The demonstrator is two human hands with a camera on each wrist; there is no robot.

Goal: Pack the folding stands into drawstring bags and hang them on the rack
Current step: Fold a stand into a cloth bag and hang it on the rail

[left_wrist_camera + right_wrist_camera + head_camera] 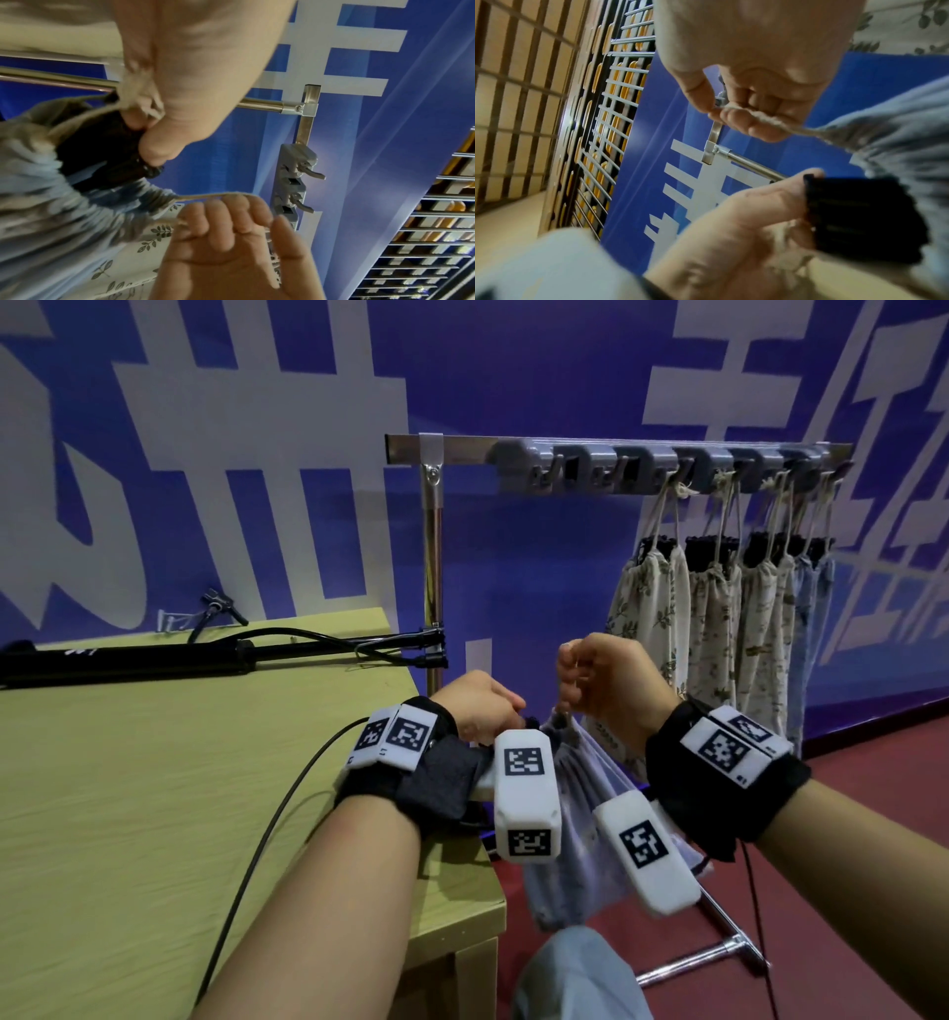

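**Cinching the blue bag before it goes on the rack**

I have the pale blue drawstring bag (575, 793) hanging in the air between my hands, just past the corner of the wooden table (154, 788) and in front of the rack (667, 459). My left hand (477, 706) is curled around the bag's mouth and the black top of the folding stand (102, 146) poking out of it. My right hand (606, 680) is fisted on the beige drawstring (221, 195).

I judge the cloth soft and limp, with a stiff, fairly heavy stand inside, so the weight will swing from whatever I hold. The cord is the place to grip for hanging; the mouth is where to steady it while I pull.

The head view hides the cord and the stand behind my wrists. The left wrist view shows the cord running taut from the gathered mouth into my right fist, plus free hooks (308, 174). The right wrist view shows my thumb and forefinger pinching the rope. Only the head view shows the floral bags (719, 618) hanging on the far hooks.
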